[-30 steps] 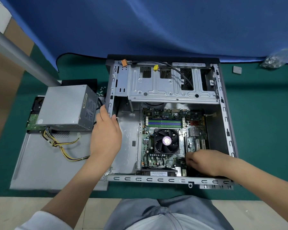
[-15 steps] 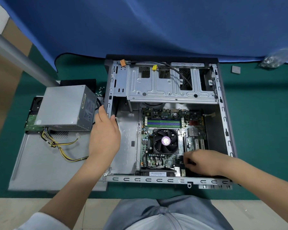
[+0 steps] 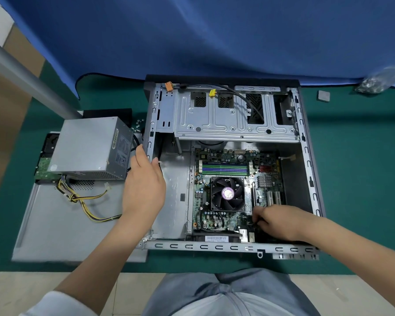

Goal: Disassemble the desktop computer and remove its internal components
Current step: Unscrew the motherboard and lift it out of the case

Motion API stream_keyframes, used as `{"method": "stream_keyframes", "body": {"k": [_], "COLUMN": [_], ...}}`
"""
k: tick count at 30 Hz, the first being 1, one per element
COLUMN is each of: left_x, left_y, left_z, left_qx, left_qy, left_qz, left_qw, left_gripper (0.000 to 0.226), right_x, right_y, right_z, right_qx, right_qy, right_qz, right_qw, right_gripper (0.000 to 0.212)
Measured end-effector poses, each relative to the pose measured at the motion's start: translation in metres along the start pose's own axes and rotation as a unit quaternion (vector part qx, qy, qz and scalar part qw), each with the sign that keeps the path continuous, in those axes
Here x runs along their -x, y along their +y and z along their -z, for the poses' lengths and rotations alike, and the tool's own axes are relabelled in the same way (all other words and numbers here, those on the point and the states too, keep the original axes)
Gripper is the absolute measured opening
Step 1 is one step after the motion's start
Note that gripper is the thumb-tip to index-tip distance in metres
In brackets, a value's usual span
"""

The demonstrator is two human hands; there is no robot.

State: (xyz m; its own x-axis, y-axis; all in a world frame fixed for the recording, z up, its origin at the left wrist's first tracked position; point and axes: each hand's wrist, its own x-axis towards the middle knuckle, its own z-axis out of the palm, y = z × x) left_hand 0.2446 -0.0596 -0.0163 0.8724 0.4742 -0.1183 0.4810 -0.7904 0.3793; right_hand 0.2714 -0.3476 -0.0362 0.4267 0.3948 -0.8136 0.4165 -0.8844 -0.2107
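Head view: left hand [image 3: 144, 185] grips the case [image 3: 150, 137] wall; right hand [image 3: 277, 221] fingers pinch something on the motherboard [image 3: 217, 215].

Silver-grey on the computer case [image 3: 226, 247], the power supply [image 3: 87, 147] and the side panel [image 3: 55, 229]. Green on the motherboard [image 3: 217, 215] and table mat [image 3: 363, 179], black on the cooler fan [image 3: 227, 193] with its purple hub sticker. Yellow and black on the cable bundle [image 3: 87, 204], deep blue on the cloth [image 3: 214, 35] behind.

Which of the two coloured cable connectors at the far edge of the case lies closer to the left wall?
The orange connector, at the case's far left corner. The yellow connector sits further right, over the drive cage.
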Motion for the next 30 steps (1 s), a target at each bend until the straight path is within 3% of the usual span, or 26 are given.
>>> {"method": "stream_keyframes", "body": {"k": [4, 10, 16, 22, 30], "left_x": [0.0, 0.0, 0.001, 0.001, 0.001], "left_y": [-0.001, 0.001, 0.002, 0.001, 0.002], "left_z": [-0.001, 0.001, 0.002, 0.002, 0.002], "left_qx": [-0.004, -0.007, -0.007, -0.003, 0.001], "left_qy": [0.001, 0.0, -0.004, -0.004, -0.007], "left_qz": [-0.004, -0.003, -0.004, -0.003, 0.001], "left_qw": [1.0, 1.0, 1.0, 1.0, 1.0], "left_gripper": [0.05, 0.05, 0.051, 0.051, 0.051], "right_x": [0.002, 0.001, 0.002, 0.003, 0.003], "right_y": [0.001, 0.001, 0.002, 0.005, 0.006], "right_z": [0.0, -0.008, -0.007, -0.01, -0.01], "right_qx": [-0.054, -0.019, -0.08, -0.01, 0.016], "right_qy": [-0.021, 0.005, -0.039, -0.08, -0.068], "right_qz": [0.016, -0.005, -0.01, -0.067, -0.085], "right_qw": [0.998, 1.0, 0.996, 0.994, 0.994], "right_gripper": [0.024, 0.021, 0.02, 0.023, 0.024]}}
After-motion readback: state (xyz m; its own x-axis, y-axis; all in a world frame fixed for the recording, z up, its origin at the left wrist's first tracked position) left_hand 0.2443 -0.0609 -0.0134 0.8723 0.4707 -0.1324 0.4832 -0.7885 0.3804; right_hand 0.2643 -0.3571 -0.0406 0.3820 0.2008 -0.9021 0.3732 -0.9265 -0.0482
